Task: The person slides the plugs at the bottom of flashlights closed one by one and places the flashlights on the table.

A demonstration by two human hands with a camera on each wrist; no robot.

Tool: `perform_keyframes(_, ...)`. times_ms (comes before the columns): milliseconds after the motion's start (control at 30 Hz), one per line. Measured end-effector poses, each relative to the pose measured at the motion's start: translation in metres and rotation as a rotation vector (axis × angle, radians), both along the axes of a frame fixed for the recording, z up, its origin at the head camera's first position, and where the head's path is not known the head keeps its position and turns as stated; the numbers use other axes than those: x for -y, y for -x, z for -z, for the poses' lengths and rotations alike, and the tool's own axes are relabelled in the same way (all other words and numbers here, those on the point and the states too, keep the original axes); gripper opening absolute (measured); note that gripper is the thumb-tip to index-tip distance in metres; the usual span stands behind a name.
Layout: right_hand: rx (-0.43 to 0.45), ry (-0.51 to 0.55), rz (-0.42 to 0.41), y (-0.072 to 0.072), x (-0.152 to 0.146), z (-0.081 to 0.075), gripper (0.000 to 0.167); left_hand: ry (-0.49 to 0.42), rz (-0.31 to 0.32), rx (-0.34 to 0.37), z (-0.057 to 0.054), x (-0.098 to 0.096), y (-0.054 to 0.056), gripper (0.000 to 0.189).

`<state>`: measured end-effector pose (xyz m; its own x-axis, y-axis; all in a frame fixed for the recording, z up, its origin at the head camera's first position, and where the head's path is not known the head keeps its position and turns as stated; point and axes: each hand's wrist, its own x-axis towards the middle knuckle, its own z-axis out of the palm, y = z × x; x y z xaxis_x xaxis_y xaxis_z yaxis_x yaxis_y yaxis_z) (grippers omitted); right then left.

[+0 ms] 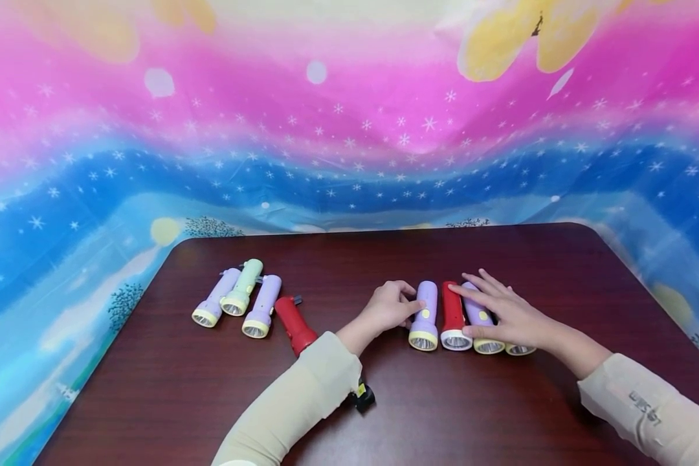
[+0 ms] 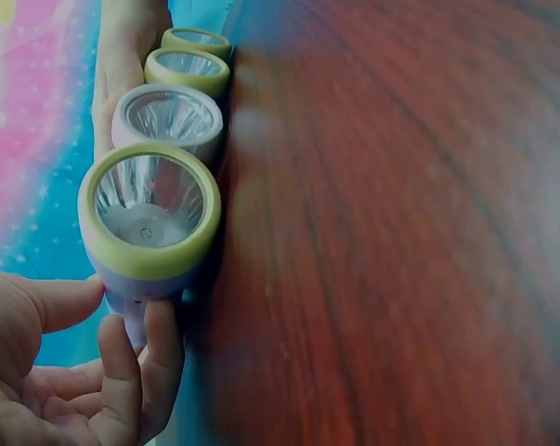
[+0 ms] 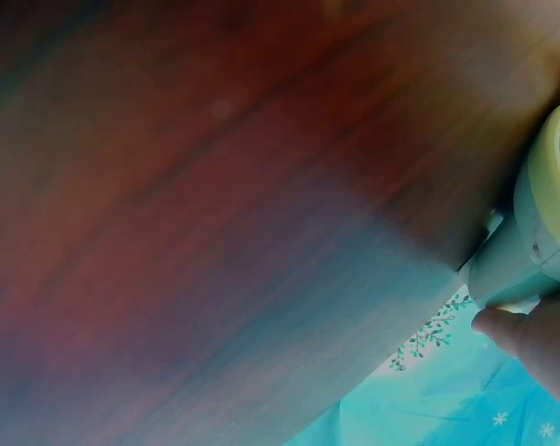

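Observation:
My left hand (image 1: 389,304) holds a purple flashlight (image 1: 426,301) with a yellow rim, thumb on its body and fingers along its left side. In the left wrist view, thumb and fingers sit on either side of that flashlight's body, behind its lens (image 2: 149,209). Just right of it lies a red flashlight (image 1: 452,307) with a white rim. My right hand (image 1: 509,314) spreads over the row, its fingers fairly straight across the red flashlight and a second purple flashlight (image 1: 474,301). Mostly hidden under this hand is a fourth flashlight (image 1: 520,350); its body (image 3: 512,260) looks pale green in the right wrist view.
On the table's left lie two purple flashlights (image 1: 217,298) (image 1: 266,304) with a pale green flashlight (image 1: 247,285) between them. Another red flashlight (image 1: 294,323) is partly covered by my left sleeve (image 1: 303,395). A patterned cloth (image 1: 349,129) hangs behind the dark wooden table (image 1: 338,259).

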<state>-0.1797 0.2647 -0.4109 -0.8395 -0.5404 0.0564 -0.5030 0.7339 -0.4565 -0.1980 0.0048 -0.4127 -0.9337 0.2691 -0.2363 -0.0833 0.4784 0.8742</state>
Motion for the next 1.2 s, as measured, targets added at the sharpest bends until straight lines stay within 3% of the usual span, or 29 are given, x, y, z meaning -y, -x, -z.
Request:
perform_keyframes(267, 0.005, -0.003, -0.002, 0.002, 0.001, -0.001, 0.076, -0.019, -0.020, -0.004, 0.000, 0.001, -0.001, 0.035)
perform_keyframes(567, 0.010, -0.014, 0.003, 0.003, 0.000, 0.000, 0.077, 0.041, 0.050, -0.094, -0.007, 0.022, -0.002, 0.037)
perform_keyframes(900, 0.018, -0.010, -0.001, 0.001, 0.000, -0.001, 0.078, 0.028, 0.004, -0.174, -0.032, 0.075, -0.005, 0.036)
perform_keyframes(1200, 0.007, -0.014, -0.007, 0.001, -0.001, -0.001, 0.078, 0.059, -0.134, -0.270, -0.050, 0.128, -0.012, 0.032)
